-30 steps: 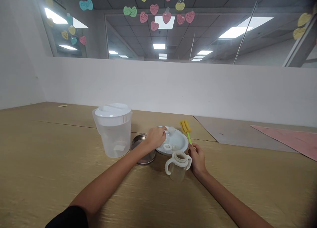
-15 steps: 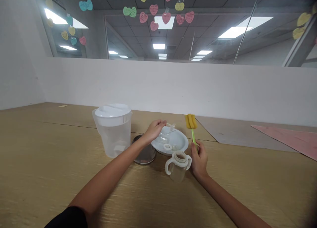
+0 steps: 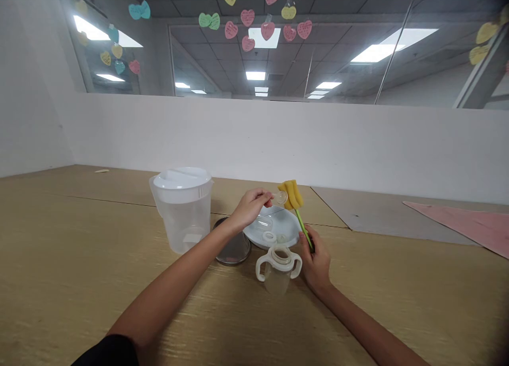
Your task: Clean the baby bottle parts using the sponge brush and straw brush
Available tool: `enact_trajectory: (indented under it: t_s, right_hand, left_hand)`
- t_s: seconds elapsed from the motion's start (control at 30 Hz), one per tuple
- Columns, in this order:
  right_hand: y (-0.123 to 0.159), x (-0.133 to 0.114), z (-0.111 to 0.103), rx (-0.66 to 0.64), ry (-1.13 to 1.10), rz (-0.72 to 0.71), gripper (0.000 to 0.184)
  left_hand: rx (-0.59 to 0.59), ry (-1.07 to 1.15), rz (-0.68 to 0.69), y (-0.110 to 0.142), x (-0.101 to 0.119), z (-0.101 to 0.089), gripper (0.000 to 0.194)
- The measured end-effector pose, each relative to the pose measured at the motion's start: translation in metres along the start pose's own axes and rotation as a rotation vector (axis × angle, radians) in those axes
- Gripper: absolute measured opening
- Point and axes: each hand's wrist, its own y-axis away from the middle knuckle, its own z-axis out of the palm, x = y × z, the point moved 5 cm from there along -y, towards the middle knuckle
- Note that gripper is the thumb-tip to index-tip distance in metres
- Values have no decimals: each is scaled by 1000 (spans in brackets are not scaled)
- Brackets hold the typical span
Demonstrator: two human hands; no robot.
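"Holding what, the left hand?"

"Pinched in a tight fingertip grip: a small clear disc, raised over the white plate, just beside the yellow sponge of the bottle brush."

"And the right hand?"

"Grip closed round the brush's green handle. Open table lies rightward; the far edge sits close behind"

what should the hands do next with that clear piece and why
Probably press the yellow sponge of the bottle brush against the small clear piece in the left hand. The right hand grips the brush's green handle, and the sponge is close beside the piece, so this seems to need only a slight movement.
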Motion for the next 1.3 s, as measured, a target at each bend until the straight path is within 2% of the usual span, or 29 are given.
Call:
enact_trajectory:
  t_s: [0.07,0.17,0.27,0.4,0.53,0.7,0.83,0.93,1.0,1.13,1.3]
  right_hand:
    - [0,0,0,0,4,-9,31]
    - [0,0,1,-9,5,-10,30]
    - [1,-1,3,-32,-23,7,30]
    - [3,-1,5,-60,-66,50,30]
    - [4,-2,8,-158,-87,55,27]
    - [5,-4,13,-283,-43,-49,26]
    - [9,-5,16,-365,18,-137,26]
    - [10,-5,16,-366,32,-139,27]
    - [9,-5,14,-326,23,-105,28]
    - [6,-5,12,-271,-8,-78,29]
    - [6,-3,10,-240,-28,-50,27]
  left_hand:
    - [-66,-98,-20,1,-4,3,26]
    - [-170,-197,33,2,-5,8,30]
    - [-192,-204,74,3,-3,9,31]
    - [-45,-114,124,1,2,2,30]
    - [110,20,257,0,8,-6,22]
    - [272,-64,315,3,12,-14,17]
    - [341,-86,316,3,13,-21,14]
    - [327,-116,306,2,14,-24,13]
    - [306,-220,328,3,17,-26,11]
    - [281,-622,398,11,29,-24,12]
    - [235,-933,389,18,40,-18,18]
